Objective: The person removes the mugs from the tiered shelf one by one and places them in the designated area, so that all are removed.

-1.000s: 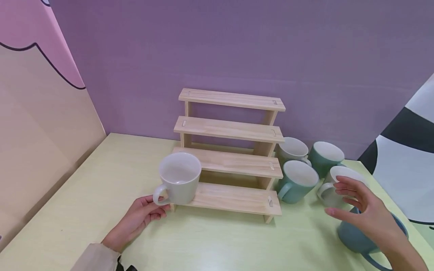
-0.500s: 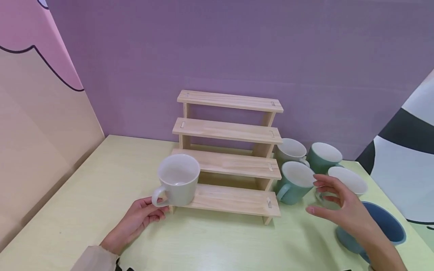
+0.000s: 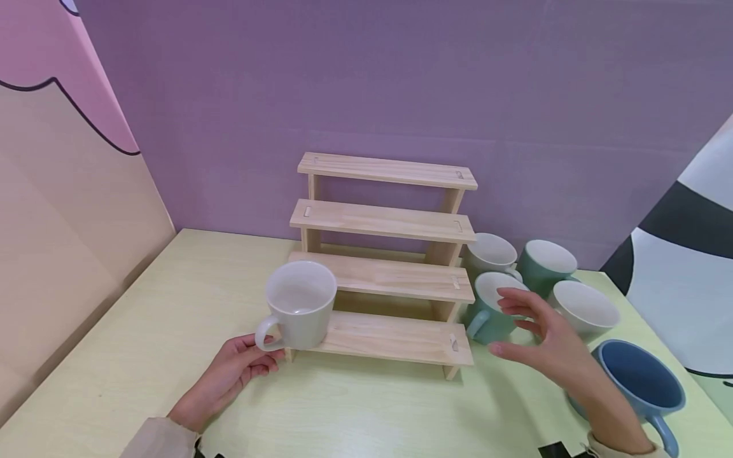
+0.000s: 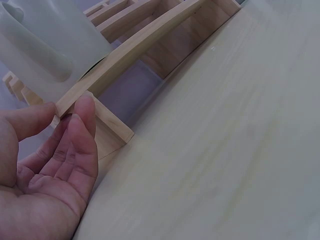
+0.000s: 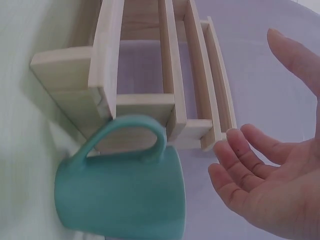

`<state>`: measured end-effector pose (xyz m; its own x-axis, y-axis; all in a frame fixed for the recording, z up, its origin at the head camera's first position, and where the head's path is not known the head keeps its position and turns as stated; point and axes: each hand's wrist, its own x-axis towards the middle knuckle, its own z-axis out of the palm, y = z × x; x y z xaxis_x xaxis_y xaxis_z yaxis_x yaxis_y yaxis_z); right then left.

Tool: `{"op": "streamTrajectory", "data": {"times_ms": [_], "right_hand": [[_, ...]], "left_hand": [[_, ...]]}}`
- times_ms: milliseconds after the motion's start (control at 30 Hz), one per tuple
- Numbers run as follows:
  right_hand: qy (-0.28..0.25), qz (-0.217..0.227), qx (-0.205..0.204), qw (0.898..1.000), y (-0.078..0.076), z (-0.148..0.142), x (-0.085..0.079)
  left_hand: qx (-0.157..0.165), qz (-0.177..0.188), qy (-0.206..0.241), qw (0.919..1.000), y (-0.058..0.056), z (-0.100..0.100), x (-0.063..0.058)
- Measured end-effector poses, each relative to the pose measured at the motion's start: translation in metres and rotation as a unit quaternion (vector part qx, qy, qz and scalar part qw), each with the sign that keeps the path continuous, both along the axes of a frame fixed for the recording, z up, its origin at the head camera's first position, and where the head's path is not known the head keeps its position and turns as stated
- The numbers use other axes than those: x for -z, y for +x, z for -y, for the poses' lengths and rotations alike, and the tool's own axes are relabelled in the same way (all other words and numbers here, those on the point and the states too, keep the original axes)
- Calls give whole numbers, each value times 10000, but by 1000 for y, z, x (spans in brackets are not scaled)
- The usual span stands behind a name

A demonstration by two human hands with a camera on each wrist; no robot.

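A white mug [image 3: 299, 308] stands on the left end of the lowest step of a light wooden stepped shelf [image 3: 395, 343], its handle to the left. My left hand [image 3: 240, 369] pinches the corner of that step below the mug; in the left wrist view, thumb and fingertips meet at the edge of the board [image 4: 75, 97]. Over at the right, my right hand [image 3: 550, 343] hovers in front of a teal mug [image 5: 125, 195], fingers spread and slightly bent, holding nothing. In the head view the hand covers part of this mug.
Behind and right of the teal mug stand a grey-white mug [image 3: 489, 251], a green mug [image 3: 541, 267] and another white mug [image 3: 586, 312]. A blue mug [image 3: 641, 375] is near the right edge, partly behind my forearm. A purple backdrop [image 3: 372, 83] rises behind the table.
My right hand has moved left, from over the blue mug past the front white mug to the teal one. The left hand and the white mug on the shelf have stayed put.
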<state>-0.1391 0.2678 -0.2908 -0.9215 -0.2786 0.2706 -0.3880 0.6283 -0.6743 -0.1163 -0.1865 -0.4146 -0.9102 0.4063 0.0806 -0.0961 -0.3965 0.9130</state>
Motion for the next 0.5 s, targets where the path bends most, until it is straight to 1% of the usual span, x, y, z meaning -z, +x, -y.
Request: {"op": "streamTrajectory", "data": {"times_ms": [133,300,500], "right_hand": [[-78,-31,-154,9998,-1,9,-1],[-348,58,-388,9986,-3,20,-1],[-464,48,-541,9974,-5,34,-3]], "left_hand": [[9,-27,2,10000,0,0,0],[18,-52,-8,10000,0,0,0],[-21,-38,-66,10000,0,0,-1]]}}
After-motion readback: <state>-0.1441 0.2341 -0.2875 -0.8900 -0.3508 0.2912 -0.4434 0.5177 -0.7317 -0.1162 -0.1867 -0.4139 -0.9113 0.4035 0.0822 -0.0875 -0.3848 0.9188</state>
